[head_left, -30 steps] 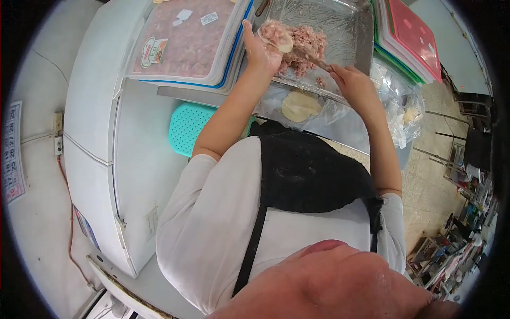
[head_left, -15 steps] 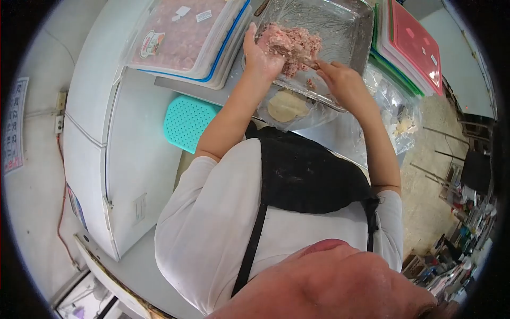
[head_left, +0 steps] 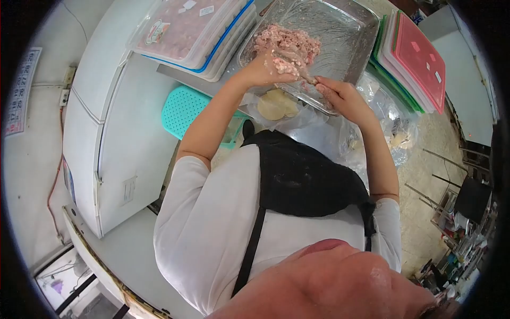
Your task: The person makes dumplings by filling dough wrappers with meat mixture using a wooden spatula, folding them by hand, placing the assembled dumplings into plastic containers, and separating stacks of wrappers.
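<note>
My left hand is cupped over the near left corner of a metal tray, with a lump of pale ground meat at its palm. Its fingers are mostly hidden. My right hand is closed round the handle of a flat, meat-smeared spatula, whose blade lies against the lump by my left hand. A larger mound of pink ground meat sits in the tray behind both hands. Just below the tray, round pale dough wrappers lie on clear plastic.
Stacked clear tubs with blue-rimmed lids stand left of the tray. Coloured lids or boards are stacked at right, above a crumpled plastic bag. A turquoise perforated basket sits lower left, near a white refrigerator.
My left hand has turned and moved down, away from the mound, with meat at its palm. The right hand and spatula have come slightly lower. More of the wrappers shows.
</note>
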{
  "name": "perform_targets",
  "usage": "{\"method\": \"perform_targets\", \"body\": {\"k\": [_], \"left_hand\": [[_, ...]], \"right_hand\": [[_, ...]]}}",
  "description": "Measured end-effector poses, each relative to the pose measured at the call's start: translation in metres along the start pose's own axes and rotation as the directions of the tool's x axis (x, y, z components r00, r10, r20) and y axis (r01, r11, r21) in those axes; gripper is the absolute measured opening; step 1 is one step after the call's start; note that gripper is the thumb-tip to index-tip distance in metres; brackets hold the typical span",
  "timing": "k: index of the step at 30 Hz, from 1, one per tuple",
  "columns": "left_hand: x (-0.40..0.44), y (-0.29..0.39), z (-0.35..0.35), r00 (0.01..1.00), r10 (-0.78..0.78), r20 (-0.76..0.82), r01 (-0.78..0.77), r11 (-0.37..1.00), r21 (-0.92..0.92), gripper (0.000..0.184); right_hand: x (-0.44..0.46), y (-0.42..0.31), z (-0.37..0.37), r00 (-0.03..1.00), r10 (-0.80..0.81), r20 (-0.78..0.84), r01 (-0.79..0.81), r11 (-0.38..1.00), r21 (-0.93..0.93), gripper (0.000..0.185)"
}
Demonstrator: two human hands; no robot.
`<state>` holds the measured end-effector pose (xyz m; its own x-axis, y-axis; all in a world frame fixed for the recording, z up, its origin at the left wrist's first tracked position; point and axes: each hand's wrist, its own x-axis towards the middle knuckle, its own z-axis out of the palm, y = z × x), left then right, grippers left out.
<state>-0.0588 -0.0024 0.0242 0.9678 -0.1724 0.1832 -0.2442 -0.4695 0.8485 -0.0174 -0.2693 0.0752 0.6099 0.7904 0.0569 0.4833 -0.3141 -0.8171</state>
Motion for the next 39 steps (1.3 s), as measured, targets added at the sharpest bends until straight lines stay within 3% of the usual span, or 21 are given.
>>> {"method": "perform_targets", "body": {"k": [1, 3, 4, 6, 7, 9, 10, 13, 15, 19, 22, 25, 28, 31, 34, 37, 38, 39], "left_hand": [[0.001, 0.006, -0.001, 0.999, 0.046, -0.003, -0.045, 0.998, 0.053, 0.048], [0.007, 0.015, -0.001, 0.999, -0.006, 0.051, 0.011, 0.996, -0.091, 0.038], [0.008, 0.018, -0.001, 0.996, -0.028, 0.082, 0.041, 0.986, -0.16, 0.033], [0.012, -0.011, 0.004, 0.971, -0.234, 0.059, 0.241, 0.938, -0.248, 0.034], [0.014, -0.02, 0.005, 0.942, -0.332, 0.049, 0.331, 0.897, -0.294, 0.035], [0.015, -0.032, 0.007, 0.93, -0.363, -0.047, 0.343, 0.91, -0.234, 0.033], [0.014, -0.03, 0.007, 0.921, -0.378, -0.094, 0.354, 0.913, -0.205, 0.032], [0.017, -0.01, -0.003, 0.888, -0.452, 0.087, 0.459, 0.882, -0.107, 0.044], [0.008, 0.004, -0.004, 0.966, -0.256, -0.029, 0.254, 0.964, -0.077, 0.052], [0.003, 0.057, -0.025, 0.991, -0.101, -0.082, 0.12, 0.953, 0.277, 0.069], [0.002, 0.069, -0.03, 0.982, 0.163, -0.095, -0.142, 0.97, 0.196, 0.066], [0.011, 0.073, -0.029, 0.99, 0.079, 0.115, -0.093, 0.988, 0.125, 0.059], [0.013, 0.08, -0.035, 0.988, 0.075, 0.132, -0.113, 0.942, 0.316, 0.048], [0.018, 0.042, -0.037, 0.989, -0.056, 0.138, 0.032, 0.985, 0.168, 0.054], [0.027, 0.033, -0.045, 0.985, 0.079, 0.153, -0.107, 0.977, 0.184, 0.057], [0.03, 0.034, -0.059, 0.982, -0.045, 0.184, -0.032, 0.918, 0.395, 0.058], [0.024, 0.03, -0.065, 0.992, 0.08, 0.098, -0.112, 0.917, 0.383, 0.058], [0.014, 0.023, -0.072, 0.979, 0.203, 0.03, -0.199, 0.904, 0.379, 0.059]], "right_hand": [[0.004, 0.009, -0.001, 0.999, 0.03, 0.035, -0.029, 0.999, -0.027, 0.035], [0.012, 0.027, -0.007, 0.991, 0.092, 0.093, -0.085, 0.993, -0.079, 0.033], [0.017, 0.035, -0.011, 0.999, 0.021, 0.029, -0.015, 0.981, -0.193, 0.031], [0.025, 0.046, -0.017, 0.987, -0.143, -0.068, 0.101, 0.9, -0.424, 0.026], [0.022, 0.034, -0.014, 0.978, -0.16, -0.135, 0.081, 0.883, -0.462, 0.026], [0.015, 0.006, 0.001, 0.943, -0.205, -0.263, 0.037, 0.848, -0.529, 0.024], [0.016, 0.015, 0.011, 0.921, -0.312, -0.233, 0.143, 0.828, -0.542, 0.022], [0.037, 0.069, 0.02, 0.991, -0.039, -0.131, -0.076, 0.64, -0.764, 0.021], [0.033, 0.083, 0.006, 0.992, 0.07, -0.101, -0.122, 0.677, -0.725, 0.023], [0.008, 0.055, -0.03, 0.98, 0.124, -0.156, -0.182, 0.87, -0.457, 0.028], [-0.01, 0.019, -0.044, 0.98, 0.1, -0.169, -0.094, 0.995, 0.045, 0.03], [-0.009, -0.017, -0.02, 0.997, 0.051, -0.066, -0.051, 0.999, 0.001, 0.034], [0.001, -0.008, -0.015, 0.995, -0.095, -0.041, 0.093, 0.994, -0.062, 0.032], [-0.004, -0.048, -0.037, 0.984, 0.132, -0.12, -0.175, 0.846, -0.503, 0.029], [-0.002, -0.045, 0.002, 0.963, -0.074, -0.258, -0.064, 0.869, -0.491, 0.028], [0.026, -0.001, 0.01, 0.948, -0.065, -0.311, -0.115, 0.842, -0.527, 0.03], [0.026, -0.008, 0.001, 0.925, 0.306, -0.227, -0.365, 0.546, -0.754, 0.031], [0.021, -0.001, 0.003, 0.928, 0.269, -0.259, -0.373, 0.637, -0.674, 0.029]]}}
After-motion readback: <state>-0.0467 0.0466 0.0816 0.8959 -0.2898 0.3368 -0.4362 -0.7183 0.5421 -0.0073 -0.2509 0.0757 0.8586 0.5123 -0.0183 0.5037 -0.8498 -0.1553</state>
